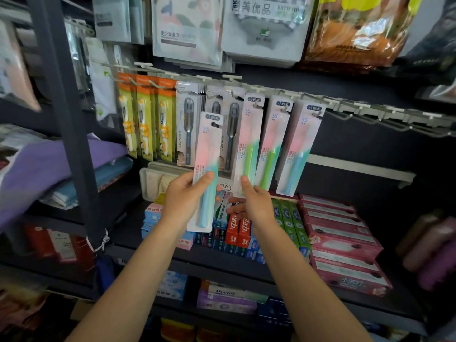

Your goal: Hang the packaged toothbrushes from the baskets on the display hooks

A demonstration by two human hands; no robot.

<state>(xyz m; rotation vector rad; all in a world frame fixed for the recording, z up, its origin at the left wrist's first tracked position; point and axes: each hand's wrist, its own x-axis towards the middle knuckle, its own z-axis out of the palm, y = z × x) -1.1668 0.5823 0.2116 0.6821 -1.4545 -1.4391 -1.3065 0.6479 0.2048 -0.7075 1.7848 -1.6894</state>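
Hands are up in front of a dark shop rack hung with toothbrush packs. The left hand [183, 193] grips a pink-and-teal toothbrush pack [206, 169] near its lower half, thumb curled across the front and fingers behind it, holding it upright and free of any hook, its top overlapping the grey toothbrush packs [188, 124] hanging behind. The right hand [254, 201] touches the bottom of a hanging pack with a green brush [249, 144], forefinger straight up against its lower edge, the other fingers spread loosely below and holding nothing. That pack hangs from a hook on the rail [278, 91]; two more like it hang to its right, one green [272, 144], one blue [299, 146]. Further right the hooks [385, 117] are bare. Left of the grey packs hang orange-and-yellow packs [145, 119]. Under the hands, on the shelf [187, 255], lie toothpaste boxes [238, 230], with pink boxes [343, 238] stacked to their right. Folded purple cloth [49, 164] lies on the far left, and bagged towels [187, 28] hang above the rail
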